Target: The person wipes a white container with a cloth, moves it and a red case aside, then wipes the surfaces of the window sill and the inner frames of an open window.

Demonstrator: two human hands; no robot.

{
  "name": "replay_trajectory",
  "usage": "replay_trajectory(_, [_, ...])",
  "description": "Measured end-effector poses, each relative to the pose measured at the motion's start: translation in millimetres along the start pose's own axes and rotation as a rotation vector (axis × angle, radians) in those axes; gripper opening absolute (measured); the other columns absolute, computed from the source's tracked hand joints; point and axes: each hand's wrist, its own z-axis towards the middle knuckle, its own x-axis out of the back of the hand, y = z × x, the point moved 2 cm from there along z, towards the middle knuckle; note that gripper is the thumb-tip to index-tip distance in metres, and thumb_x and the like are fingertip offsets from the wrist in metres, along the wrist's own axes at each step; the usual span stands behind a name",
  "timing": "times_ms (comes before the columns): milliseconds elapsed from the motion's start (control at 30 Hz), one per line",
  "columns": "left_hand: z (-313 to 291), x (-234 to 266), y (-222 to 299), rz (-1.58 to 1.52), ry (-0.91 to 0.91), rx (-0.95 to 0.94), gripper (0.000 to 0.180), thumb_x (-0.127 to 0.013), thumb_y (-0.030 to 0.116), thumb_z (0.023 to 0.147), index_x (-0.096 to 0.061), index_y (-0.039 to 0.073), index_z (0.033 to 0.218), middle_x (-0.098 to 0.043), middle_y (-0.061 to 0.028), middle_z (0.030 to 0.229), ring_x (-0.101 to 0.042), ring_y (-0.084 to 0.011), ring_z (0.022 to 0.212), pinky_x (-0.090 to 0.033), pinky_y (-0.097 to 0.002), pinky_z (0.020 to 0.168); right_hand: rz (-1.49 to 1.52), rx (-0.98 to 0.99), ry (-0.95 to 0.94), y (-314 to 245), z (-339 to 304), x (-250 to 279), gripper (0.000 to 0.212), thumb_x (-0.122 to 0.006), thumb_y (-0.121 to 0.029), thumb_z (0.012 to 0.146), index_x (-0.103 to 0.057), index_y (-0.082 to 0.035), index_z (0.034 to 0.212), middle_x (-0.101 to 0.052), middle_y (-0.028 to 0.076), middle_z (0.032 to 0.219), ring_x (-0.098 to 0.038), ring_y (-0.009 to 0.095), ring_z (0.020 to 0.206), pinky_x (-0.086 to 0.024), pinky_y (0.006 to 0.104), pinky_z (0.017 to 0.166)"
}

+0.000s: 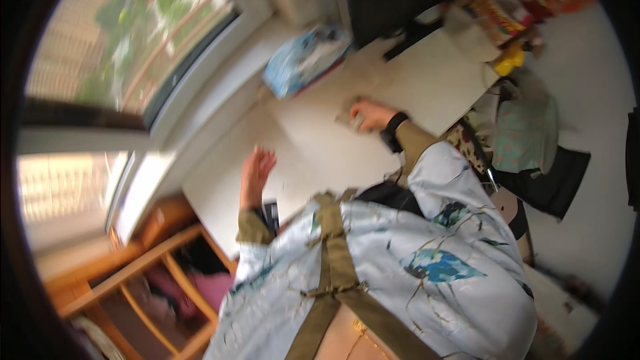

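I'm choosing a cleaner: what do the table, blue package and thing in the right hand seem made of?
Table: probably satin laminate or painted board; pale, smooth, faintly reflective.
Blue package: likely glossy plastic film; wrinkled surface.
Thing in the right hand: perhaps matt cloth or paper; no shine, but blurred.

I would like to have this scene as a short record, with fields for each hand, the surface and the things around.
Left hand: fingers loosely open, no held thing visible
Right hand: gripping a small pale item, blurred, perhaps cloth
Surface: white tabletop
Beyond the hands: blue-and-white package
Left side: window
Right side: greenish patterned fabric
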Motion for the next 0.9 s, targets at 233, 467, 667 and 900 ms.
replay_trajectory(233, [-13,49,-21,-0.134,0.315,0.105,0.032,-0.059,0.025,0.085,-0.05,-0.001,0.101,-0.052,-0.0142,0.106,-0.053,-0.0273,0.102,-0.047,-0.0372,0.087,-0.037,-0.063,-0.13,-38,12,-4,0.041,-0.067,-0.01,0.059,-0.056,-0.008,0.099,-0.057,0.013,0.095,-0.054,0.028,0.091,-0.044,0.0336,0.079])
replay_trajectory(467, [-27,69,-43,-0.154,0.219,0.196,0.042,-0.057,0.033,0.085,-0.047,0.001,0.111,-0.052,-0.0135,0.106,-0.055,-0.0283,0.098,-0.05,-0.0409,0.08,0.501,-0.069,-0.421,-118,42,-82,0.031,-0.065,-0.01,0.069,-0.056,-0.006,0.098,-0.055,0.003,0.081,-0.051,0.012,0.072,-0.044,0.0261,0.06])
replay_trajectory(667, [-31,29,-24,-0.236,-0.252,0.326,0.056,-0.042,0.052,0.088,-0.035,0.013,0.128,-0.045,-0.013,0.124,-0.05,-0.0315,0.107,-0.044,-0.0521,0.088,0.739,0.043,-0.262,-184,64,-106,0.023,-0.061,-0.012,0.081,-0.053,-0.004,0.102,-0.054,0.0,0.084,-0.052,0.008,0.074,-0.045,0.0232,0.064])
replay_trajectory(900, [-34,58,26,-0.09,-0.256,0.179,0.031,-0.058,0.024,0.087,-0.051,0.007,0.112,-0.057,-0.0051,0.1,-0.057,-0.0165,0.087,-0.05,-0.0344,0.074,0.49,0.064,0.068,-229,73,-91,0.02,-0.06,-0.021,0.083,-0.054,-0.004,0.093,-0.058,0.003,0.077,-0.053,0.008,0.067,-0.045,0.025,0.06])
